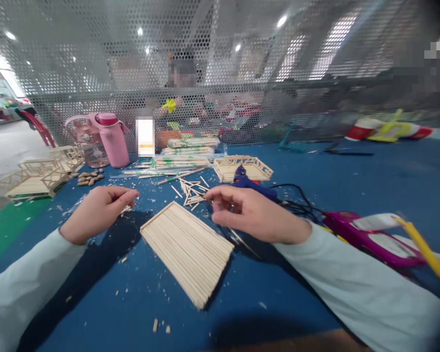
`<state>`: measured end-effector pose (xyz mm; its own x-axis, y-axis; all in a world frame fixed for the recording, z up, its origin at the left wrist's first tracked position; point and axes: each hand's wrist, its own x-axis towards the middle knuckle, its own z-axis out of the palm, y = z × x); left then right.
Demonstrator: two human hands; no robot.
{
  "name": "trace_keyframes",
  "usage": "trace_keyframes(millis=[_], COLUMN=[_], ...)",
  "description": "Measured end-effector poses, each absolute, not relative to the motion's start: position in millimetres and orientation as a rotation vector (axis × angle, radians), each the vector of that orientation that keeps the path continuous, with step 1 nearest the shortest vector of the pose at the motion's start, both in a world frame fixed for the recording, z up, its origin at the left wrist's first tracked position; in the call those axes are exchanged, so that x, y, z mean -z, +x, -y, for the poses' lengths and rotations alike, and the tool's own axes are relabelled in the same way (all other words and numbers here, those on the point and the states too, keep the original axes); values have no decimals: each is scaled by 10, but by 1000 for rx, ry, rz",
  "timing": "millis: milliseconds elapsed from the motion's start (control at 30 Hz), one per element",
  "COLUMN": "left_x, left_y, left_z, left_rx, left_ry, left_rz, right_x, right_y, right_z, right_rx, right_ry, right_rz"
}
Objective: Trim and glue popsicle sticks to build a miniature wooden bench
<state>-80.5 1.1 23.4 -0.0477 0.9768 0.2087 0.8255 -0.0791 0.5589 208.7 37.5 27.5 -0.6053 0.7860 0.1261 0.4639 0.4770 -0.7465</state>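
Note:
A flat panel of pale wooden sticks (188,249) lies on the blue table, with a thin raised strip along its far left edge. To its upper left, my left hand (100,210) hovers with thumb and forefinger pressed together; whatever may be between them is too small to make out. My right hand (242,210) is over the panel's upper right side, fingers curled with a gap between thumb and forefinger. No object shows clearly in it. Short cut sticks (192,191) lie in a loose pile between the hands. Behind my right hand rests a blue glue gun (247,182).
Bundled sticks (190,151) and a stick frame (242,170) lie at the back. Pink bottle (114,142), clear bottle (91,144), peanuts (88,177) and stick models (33,180) stand left. Magenta tool (374,239) and black cables lie right. Perforated metal screen (132,63) rises behind.

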Motion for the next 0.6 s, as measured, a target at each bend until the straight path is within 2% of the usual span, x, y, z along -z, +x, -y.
trace_keyframes(millis=[133, 400, 600], left_x=[-99, 22, -32], left_y=[-880, -828, -981], left_z=[131, 230, 242], left_rx=[-727, -751, -532], left_ry=[1841, 1906, 1734], left_rz=[-1627, -1613, -1369], right_x=[-256, -74, -19], right_y=[2248, 2148, 2086], right_z=[-352, -247, -321], right_rx=[-1299, -1447, -1189], right_ry=[-1074, -1016, -1135], right_rz=[2529, 2397, 2249])
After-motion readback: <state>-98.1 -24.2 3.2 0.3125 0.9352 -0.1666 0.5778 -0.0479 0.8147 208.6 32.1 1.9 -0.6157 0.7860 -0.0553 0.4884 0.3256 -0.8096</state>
